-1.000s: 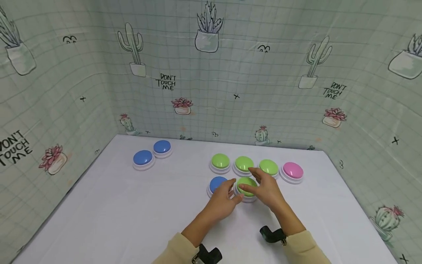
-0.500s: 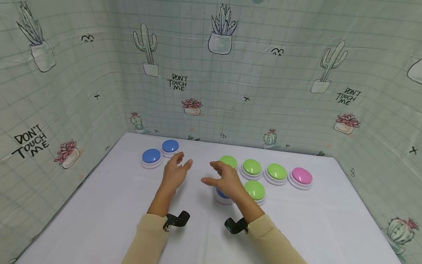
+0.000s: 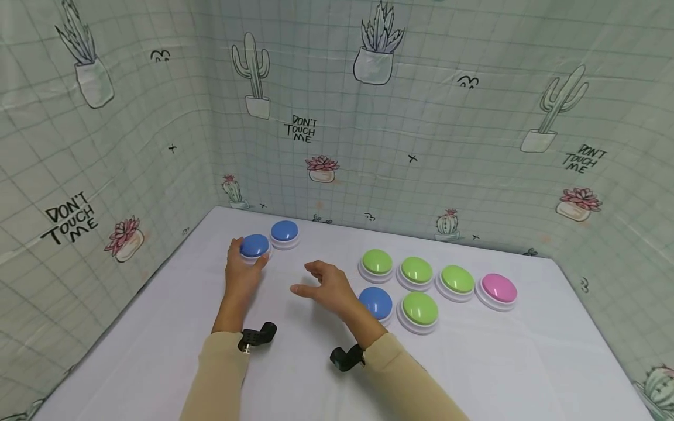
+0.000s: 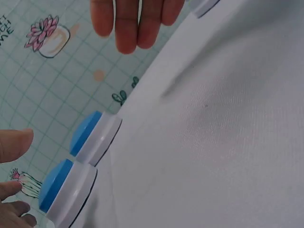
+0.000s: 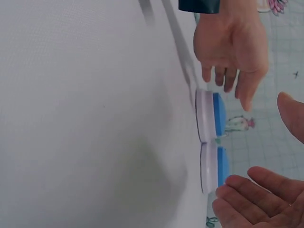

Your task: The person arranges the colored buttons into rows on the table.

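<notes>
Just in front of the nearer blue push button (image 3: 255, 245), my left hand (image 3: 239, 275) has its thumb and fingers spread on either side of the dome. The left wrist view shows the thumb (image 4: 14, 145) apart from that button (image 4: 71, 197); finger contact is unclear. A second blue button (image 3: 285, 231) sits behind it. Over bare tabletop, my right hand (image 3: 329, 289) hovers with thumb and fingers apart, holding nothing. Its forearm passes beside a third blue button (image 3: 376, 302). Each button has a coloured dome on a round white base.
To the right stand several green buttons (image 3: 377, 262), one of them (image 3: 420, 309) in a front row beside the blue one. A pink button (image 3: 499, 288) ends the back row. The white table (image 3: 505, 362) meets a patterned cloth wall (image 3: 358, 187) behind and at both sides.
Both hands have left the blue and green buttons of the front row and moved left. The left hand has reached the nearer far-left blue button. The head view has turned left.
</notes>
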The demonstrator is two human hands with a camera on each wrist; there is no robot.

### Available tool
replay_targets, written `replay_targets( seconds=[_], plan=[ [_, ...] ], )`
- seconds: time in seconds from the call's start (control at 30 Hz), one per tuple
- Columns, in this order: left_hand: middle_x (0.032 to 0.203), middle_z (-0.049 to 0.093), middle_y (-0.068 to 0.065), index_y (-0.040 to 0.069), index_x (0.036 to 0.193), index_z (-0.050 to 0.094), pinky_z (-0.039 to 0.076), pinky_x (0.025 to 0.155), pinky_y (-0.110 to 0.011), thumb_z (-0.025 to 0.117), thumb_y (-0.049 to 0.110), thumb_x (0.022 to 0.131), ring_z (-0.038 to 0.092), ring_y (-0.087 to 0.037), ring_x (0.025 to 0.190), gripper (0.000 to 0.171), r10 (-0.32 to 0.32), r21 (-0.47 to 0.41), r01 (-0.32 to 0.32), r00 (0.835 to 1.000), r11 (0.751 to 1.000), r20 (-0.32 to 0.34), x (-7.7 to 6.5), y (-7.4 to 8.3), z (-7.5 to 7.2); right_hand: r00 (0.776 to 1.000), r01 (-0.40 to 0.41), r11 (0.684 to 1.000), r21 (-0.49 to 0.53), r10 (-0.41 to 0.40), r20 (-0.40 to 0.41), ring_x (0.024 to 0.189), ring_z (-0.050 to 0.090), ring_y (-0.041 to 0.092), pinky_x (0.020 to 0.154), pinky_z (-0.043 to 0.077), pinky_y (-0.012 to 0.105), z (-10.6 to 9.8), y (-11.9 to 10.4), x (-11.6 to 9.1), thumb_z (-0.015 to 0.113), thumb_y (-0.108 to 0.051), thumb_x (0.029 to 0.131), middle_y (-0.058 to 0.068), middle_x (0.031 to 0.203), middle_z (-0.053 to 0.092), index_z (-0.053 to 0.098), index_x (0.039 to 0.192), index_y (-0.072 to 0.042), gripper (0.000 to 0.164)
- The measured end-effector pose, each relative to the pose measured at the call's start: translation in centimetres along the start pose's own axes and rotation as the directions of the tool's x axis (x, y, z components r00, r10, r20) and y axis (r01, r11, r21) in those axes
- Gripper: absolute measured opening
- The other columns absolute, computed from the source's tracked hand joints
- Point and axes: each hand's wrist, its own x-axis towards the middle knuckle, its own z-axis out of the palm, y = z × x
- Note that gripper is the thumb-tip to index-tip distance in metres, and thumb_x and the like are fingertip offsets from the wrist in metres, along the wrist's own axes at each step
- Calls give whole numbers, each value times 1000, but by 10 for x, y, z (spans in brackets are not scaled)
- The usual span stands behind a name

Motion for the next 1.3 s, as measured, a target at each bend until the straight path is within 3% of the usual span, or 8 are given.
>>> replay_targets(
  seconds=[0.17,0.3,0.57,0.67,0.83,1.0,1.1,1.3],
  plan=[
    [176,2,-13,8,168,16,6,129,-60,64,15,104,4,-38,161,80,-28,9,27,998,1000,60,5,-6,-7,1000,-9,1000,-26,9,2,139,54,38,115,46,52,8,0,1,83,-33,91,17,146,62,59,143,3,67],
    [175,8,-17,5,167,19,8,129,-60,65,12,104,8,-40,160,78,-30,5,30,997,1000,69,6,-8,-8,1000,-8,999,-49,8,7,137,56,38,114,48,52,12,0,2,84,-33,91,17,145,63,61,141,2,66],
    [162,27,-28,1,157,39,21,126,-60,70,6,99,20,-45,152,66,-11,23,11,999,1000,-31,5,-8,-3,1000,-19,999,-49,19,7,138,55,35,115,47,51,15,1,3,83,-35,91,15,146,62,61,142,0,66],
    [165,24,-26,4,158,39,20,127,-60,70,5,99,18,-44,155,67,-30,-1,30,998,1000,-46,5,-9,-1,1000,-16,999,-52,16,5,137,56,36,114,47,52,15,1,2,83,-34,91,16,145,63,61,141,1,65],
    [172,16,-24,5,164,27,15,127,-63,68,10,101,15,-45,158,75,-47,40,46,998,998,31,5,-7,0,1000,4,998,-67,-4,2,136,57,37,113,48,52,16,4,4,84,-33,91,17,144,63,61,140,2,65],
    [163,25,-30,-2,160,30,20,125,-66,74,11,96,21,-50,153,79,-28,145,22,999,989,44,4,-6,2,1000,12,995,-96,-12,1,135,58,36,113,48,52,15,5,7,84,-33,90,18,144,63,61,141,2,66],
    [159,29,-32,-6,159,33,21,125,-64,77,8,93,24,-50,151,80,-32,147,21,997,989,71,2,-6,3,1000,1,995,-101,0,8,136,57,37,113,47,52,15,5,7,84,-32,90,18,145,62,60,142,2,67],
    [153,40,-29,-8,152,43,28,126,-56,81,5,91,37,-46,148,73,-20,138,-12,975,990,223,0,-5,9,1000,-19,996,-82,19,-1,138,55,38,115,46,53,16,6,6,84,-30,91,20,149,59,57,146,1,69]
  ],
)
